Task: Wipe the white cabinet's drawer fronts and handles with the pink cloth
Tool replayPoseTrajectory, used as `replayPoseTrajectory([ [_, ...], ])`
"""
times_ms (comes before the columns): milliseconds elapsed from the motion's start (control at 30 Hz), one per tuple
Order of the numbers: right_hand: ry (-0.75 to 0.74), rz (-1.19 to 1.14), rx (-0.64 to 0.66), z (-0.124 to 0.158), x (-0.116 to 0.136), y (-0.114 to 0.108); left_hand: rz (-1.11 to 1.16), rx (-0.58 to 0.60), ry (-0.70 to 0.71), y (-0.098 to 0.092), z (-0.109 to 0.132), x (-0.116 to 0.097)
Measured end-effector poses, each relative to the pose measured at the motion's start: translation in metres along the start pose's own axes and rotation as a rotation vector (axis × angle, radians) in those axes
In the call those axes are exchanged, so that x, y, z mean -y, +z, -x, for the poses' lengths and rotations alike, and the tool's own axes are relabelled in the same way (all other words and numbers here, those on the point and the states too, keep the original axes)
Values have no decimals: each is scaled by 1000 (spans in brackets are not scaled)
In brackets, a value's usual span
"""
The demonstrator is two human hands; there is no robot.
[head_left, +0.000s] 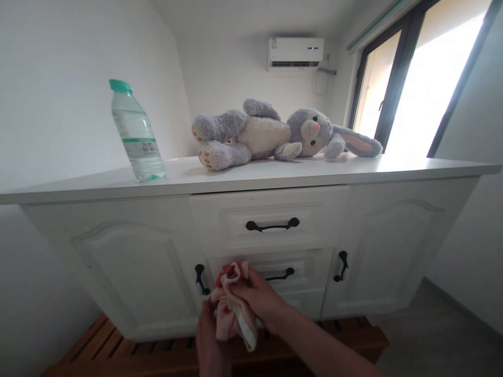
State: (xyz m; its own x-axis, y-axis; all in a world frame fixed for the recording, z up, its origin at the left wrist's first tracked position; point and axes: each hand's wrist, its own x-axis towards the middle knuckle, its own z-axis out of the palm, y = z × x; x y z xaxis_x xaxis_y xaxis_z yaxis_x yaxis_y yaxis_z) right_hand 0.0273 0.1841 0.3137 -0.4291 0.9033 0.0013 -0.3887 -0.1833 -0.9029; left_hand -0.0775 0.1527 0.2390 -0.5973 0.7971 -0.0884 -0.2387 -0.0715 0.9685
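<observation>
A crumpled red-and-cream cloth [226, 319] hangs between my hands in front of the cabinet's middle drawers. My right hand [261, 298] grips it from the right, thumb pressed on the folds. Along the cloth's left side, my left hand [210, 335] holds it with its fingers closed, partly hidden by the fabric. Just behind the cloth is the black handle [288, 273] of the second drawer, partly covered. Close to my left hand is the black handle [201, 280] of the left door.
The white cabinet [129, 283] stands on a slatted wooden bench [88, 345]. On its top are a water bottle [137, 139] with a green cap, at the left, and a grey plush rabbit [265, 137] lying on its side. Another black handle [272, 225] is on the top drawer.
</observation>
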Motion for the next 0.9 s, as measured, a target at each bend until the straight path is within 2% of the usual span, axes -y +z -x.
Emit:
replayPoseTrajectory([
  [67, -8, -12, 54, -36, -17, 25, 19, -178, 12, -18, -1, -12],
  [133, -24, -18, 65, -63, -32, 44, 1, -243, 43, -22, -4, -24],
  [200, -32, -54, 66, -77, -39, 51, -126, -194, 187, -15, -9, -29],
  [267, -58, -104, 57, -73, -35, 41, -290, -124, 321, 0, -12, -25],
  [367, -115, -130, 1, -42, -11, -8, -464, 9, 429, 37, -2, -1],
  [433, -163, -94, -81, -12, 10, -55, -506, 162, 505, 70, 16, 19],
  [500, -199, -58, -228, 17, 34, -103, -528, 328, 571, 109, 39, 34],
  [600, -209, -28, -464, 51, 65, -162, -472, 593, 554, 168, 74, 40],
  [667, -229, 3, -564, 64, 78, -187, -429, 728, 542, 196, 91, 39],
  [700, -245, 37, -586, 68, 80, -197, -414, 767, 541, 205, 96, 40],
  [767, -275, 157, -604, 73, 73, -212, -390, 796, 523, 211, 101, 51],
  [833, -271, 328, -606, 75, 51, -225, -386, 801, 460, 204, 100, 73],
  [900, -235, 485, -603, 75, 21, -236, -407, 788, 366, 189, 96, 103],
])
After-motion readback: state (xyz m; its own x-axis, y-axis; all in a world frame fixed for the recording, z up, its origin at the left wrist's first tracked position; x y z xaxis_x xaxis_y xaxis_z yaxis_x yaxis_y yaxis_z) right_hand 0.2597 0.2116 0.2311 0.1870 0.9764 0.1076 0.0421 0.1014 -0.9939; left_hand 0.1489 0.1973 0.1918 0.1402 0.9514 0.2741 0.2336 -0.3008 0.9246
